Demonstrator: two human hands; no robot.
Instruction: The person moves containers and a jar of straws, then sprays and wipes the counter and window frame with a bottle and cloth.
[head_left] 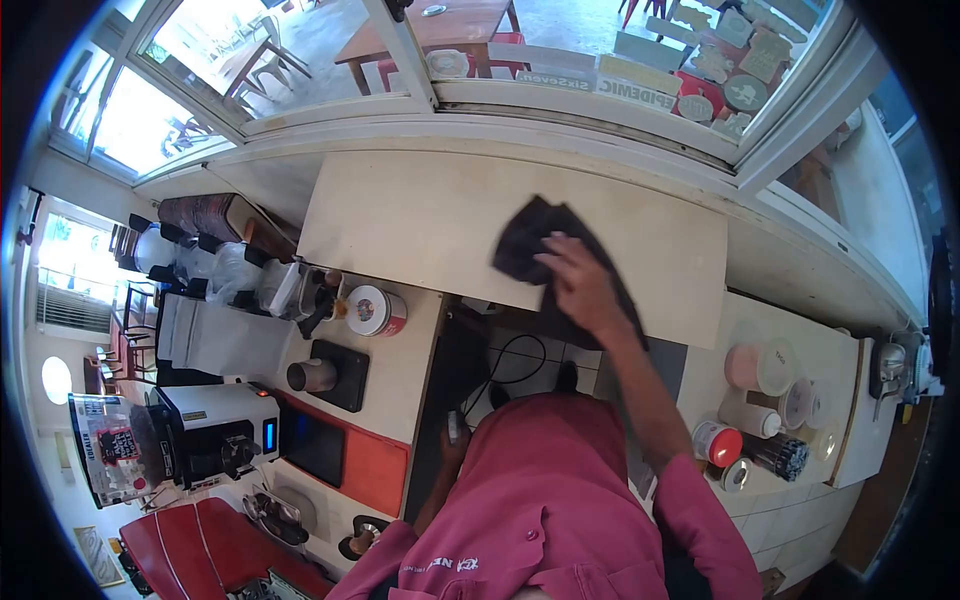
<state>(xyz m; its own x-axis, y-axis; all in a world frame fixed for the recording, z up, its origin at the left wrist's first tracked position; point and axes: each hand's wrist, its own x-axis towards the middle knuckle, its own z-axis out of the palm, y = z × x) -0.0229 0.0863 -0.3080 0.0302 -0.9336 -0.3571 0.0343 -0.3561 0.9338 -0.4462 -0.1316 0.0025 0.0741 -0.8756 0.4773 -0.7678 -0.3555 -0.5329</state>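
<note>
A dark cloth (535, 240) lies crumpled on the pale wooden counter (400, 220) under the window (300, 70), and we see the right hand (583, 285) pressed on it palm down, fingers laid flat rather than curled round the fabric. Most of the cloth bunches beyond the fingertips, toward the glass. Its long axis runs from upper left back along the forearm to the board's near edge. The left hand (452, 438) hangs low by the waist, well apart from the cloth. It may be holding something small, but we cannot tell its grip. To the left stands a round printed tin (372, 310), lid on. To the right are a pink lidded tub (755, 368), a red-capped jar (718, 443) and a cup of dark sticks (782, 458); the closed ones hide their contents.
</note>
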